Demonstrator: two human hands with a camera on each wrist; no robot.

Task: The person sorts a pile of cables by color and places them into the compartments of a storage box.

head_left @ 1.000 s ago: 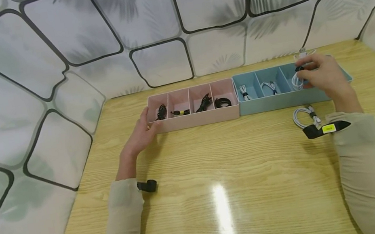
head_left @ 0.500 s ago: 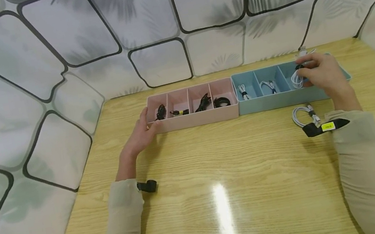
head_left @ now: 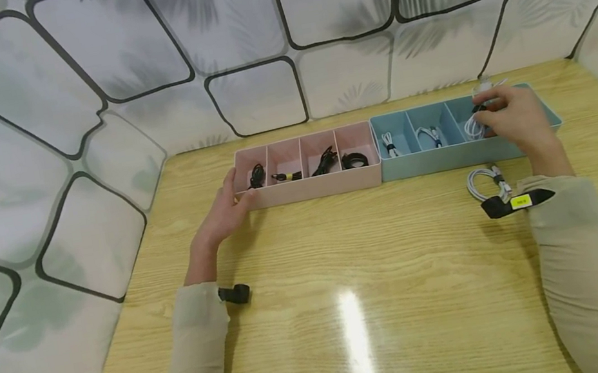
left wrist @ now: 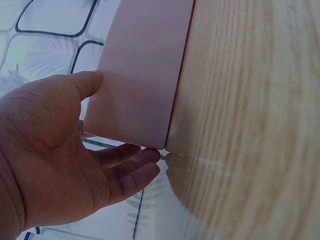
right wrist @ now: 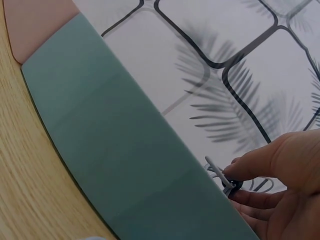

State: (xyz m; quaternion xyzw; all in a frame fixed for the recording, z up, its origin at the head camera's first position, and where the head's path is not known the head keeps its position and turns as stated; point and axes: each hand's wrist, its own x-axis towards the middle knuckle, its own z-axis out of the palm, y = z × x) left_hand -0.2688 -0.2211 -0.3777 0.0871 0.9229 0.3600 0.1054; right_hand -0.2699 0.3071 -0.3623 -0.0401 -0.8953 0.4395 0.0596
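My left hand [head_left: 221,217] grips the left end of a pink divided box [head_left: 311,190], its thumb at the front rim and its fingers along the end wall. In the left wrist view, the lower fingers [left wrist: 132,180] extend under the box's end. My right hand [head_left: 520,119] pinches a coiled white cable [head_left: 474,127] bound with a black tie, over the third compartment of a blue-green divided box [head_left: 447,159]. The cable's pale plug sticks up above the fingers. In the right wrist view, thumb and fingertips meet at the black tie [right wrist: 232,185]; the box wall hides part of the hand.
Several bundled black cables [head_left: 324,161] lie in the pink box's compartments. Two white cables [head_left: 390,145] lie in the blue-green box's left compartments. Another coiled light cable [head_left: 486,183] rests on the wooden table [head_left: 409,286] before that box. A patterned backdrop [head_left: 347,81] stands behind.
Both hands stay almost in place; the right still holds the white cable over the same compartment. The view shifts only slightly.
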